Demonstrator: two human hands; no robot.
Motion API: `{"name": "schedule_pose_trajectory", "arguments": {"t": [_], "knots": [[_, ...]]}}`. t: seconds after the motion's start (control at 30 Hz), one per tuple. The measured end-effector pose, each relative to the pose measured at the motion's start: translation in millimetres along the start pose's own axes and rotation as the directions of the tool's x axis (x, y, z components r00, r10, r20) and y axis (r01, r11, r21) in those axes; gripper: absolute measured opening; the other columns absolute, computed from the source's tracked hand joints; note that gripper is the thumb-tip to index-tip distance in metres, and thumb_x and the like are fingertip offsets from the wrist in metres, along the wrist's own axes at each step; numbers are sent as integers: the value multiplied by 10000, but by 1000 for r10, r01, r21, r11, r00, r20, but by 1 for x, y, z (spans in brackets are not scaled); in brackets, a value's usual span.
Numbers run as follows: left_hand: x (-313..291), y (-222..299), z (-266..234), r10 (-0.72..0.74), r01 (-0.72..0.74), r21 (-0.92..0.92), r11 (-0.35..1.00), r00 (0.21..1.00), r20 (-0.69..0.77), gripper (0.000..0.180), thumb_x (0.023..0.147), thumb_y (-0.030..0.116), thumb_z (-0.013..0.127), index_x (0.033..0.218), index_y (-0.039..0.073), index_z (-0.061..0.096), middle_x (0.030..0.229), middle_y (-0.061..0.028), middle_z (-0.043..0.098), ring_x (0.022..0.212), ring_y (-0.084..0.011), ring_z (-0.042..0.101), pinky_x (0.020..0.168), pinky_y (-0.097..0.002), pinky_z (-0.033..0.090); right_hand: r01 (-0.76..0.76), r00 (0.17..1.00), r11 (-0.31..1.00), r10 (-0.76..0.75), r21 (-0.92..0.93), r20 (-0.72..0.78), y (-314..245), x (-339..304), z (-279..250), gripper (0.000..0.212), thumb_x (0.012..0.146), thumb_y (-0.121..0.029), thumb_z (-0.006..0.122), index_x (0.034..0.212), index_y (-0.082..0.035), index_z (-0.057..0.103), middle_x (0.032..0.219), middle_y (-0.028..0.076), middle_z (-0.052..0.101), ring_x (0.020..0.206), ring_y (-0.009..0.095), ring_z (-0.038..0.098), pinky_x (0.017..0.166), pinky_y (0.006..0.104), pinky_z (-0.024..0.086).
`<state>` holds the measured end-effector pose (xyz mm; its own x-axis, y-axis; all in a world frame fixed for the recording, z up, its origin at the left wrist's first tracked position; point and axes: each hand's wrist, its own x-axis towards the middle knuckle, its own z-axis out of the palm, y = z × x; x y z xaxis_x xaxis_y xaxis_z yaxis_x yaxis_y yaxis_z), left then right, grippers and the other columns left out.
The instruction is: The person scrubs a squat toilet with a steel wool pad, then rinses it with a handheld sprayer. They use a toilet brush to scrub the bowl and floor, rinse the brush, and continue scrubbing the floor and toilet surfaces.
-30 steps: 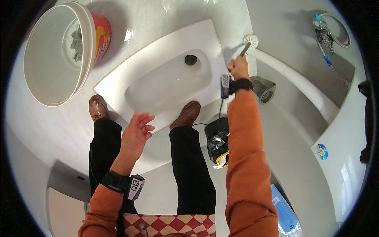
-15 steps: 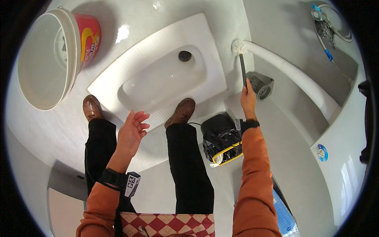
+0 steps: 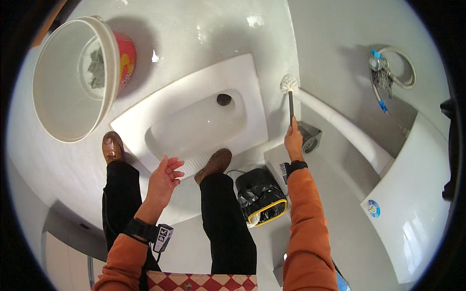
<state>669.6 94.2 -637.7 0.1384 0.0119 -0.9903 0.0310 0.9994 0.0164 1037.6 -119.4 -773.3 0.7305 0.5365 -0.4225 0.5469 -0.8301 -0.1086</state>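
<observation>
Brush (image 3: 289,92) handle partly hidden inside right hand (image 3: 293,140); bristles pressed to white pipe (image 3: 340,123) beside squat pan (image 3: 199,121). Bucket (image 3: 73,77) contents hard to make out. Black-lined bin (image 3: 262,196) just below right wrist, shoes (image 3: 213,165) at pan edge. Right arm stretched forward, fingers wrapped round handle. Left hand (image 3: 162,179) raised over left leg, empty, fingers loosely spread.

Bright, even light; glare on floor tiles (image 3: 252,20); fisheye bend, dark vignette at edges
</observation>
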Motion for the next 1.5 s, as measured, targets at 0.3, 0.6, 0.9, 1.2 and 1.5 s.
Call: {"name": "schedule_pose_trajectory", "arguments": {"t": [0.3,0.6,0.9,1.2,1.5], "knots": [[-15,20,4,1,2,-95,995,1000,32,360,919,389,395,992,57,515,957,-68,596,705,-128,536,599,-240,393,30,999,998,-29,-55,20,-65,126,-48,424,851,-157,399,1272,-111,404,921,230,596,850,393,567,744,440,452],[-14,23,1,16,-14,-52,999,999,44,359,918,387,398,999,56,511,956,-71,595,714,-125,538,609,-238,396,66,998,993,-64,94,-28,-167,167,-24,484,834,-143,426,1307,-80,347,785,201,609,721,352,590,650,435,471],[-19,28,-11,25,-18,-82,996,996,85,356,919,379,397,1009,55,512,962,-68,592,716,-126,540,600,-239,398,295,920,955,-270,-46,285,-151,-19,-1,523,892,-171,403,1364,-308,225,581,159,550,530,327,560,505,440,439],[-30,34,-34,-3,14,-107,994,995,99,357,922,376,389,1012,52,510,974,-70,596,714,-130,540,602,-239,399,182,983,933,-183,309,-26,-212,-80,70,582,860,-109,427,1383,-200,186,634,187,563,578,361,557,553,438,443],[-34,22,-54,20,-19,-8,1000,994,111,384,916,402,389,1035,58,513,979,-60,597,724,-130,541,616,-239,396,11,999,979,-3,203,-42,-186,-28,29,455,883,-164,406,1329,-145,315,680,208,584,592,357,569,531,440,445]]}}
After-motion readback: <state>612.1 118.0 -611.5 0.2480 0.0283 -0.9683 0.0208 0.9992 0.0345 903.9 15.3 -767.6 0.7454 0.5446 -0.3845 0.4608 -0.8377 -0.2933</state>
